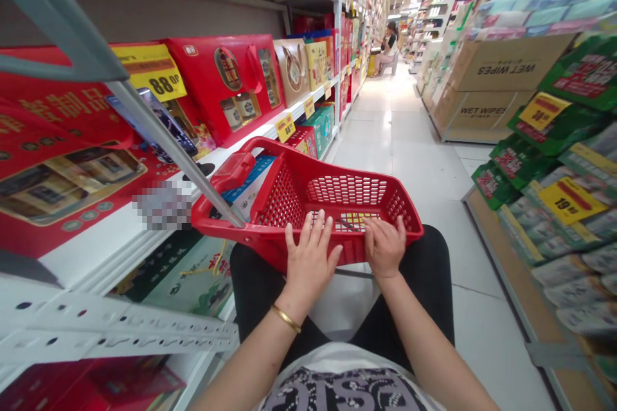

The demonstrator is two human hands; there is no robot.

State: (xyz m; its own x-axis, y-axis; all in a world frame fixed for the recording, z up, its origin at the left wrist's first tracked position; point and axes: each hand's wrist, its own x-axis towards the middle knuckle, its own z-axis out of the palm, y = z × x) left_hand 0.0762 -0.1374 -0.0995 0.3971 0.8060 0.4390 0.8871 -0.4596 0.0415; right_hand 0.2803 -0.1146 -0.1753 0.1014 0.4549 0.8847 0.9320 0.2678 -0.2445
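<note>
A red plastic shopping basket with perforated sides lies lengthwise across my knees. My left hand rests on its near rim, fingers spread and pointing into the basket. At the rim's right part, my right hand has its fingers bent over the edge. From the basket's left end a metal rod rises to a grey handle. Behind the left wall of the basket is a blue and white printed package, partly covered. Some small yellow and dark pieces show through the holes at the bottom.
Left, a white shelf holds red gift boxes and an upright phone. A tiled aisle runs ahead, with a seated person far along it. Wet-wipes cartons and green packs line the right.
</note>
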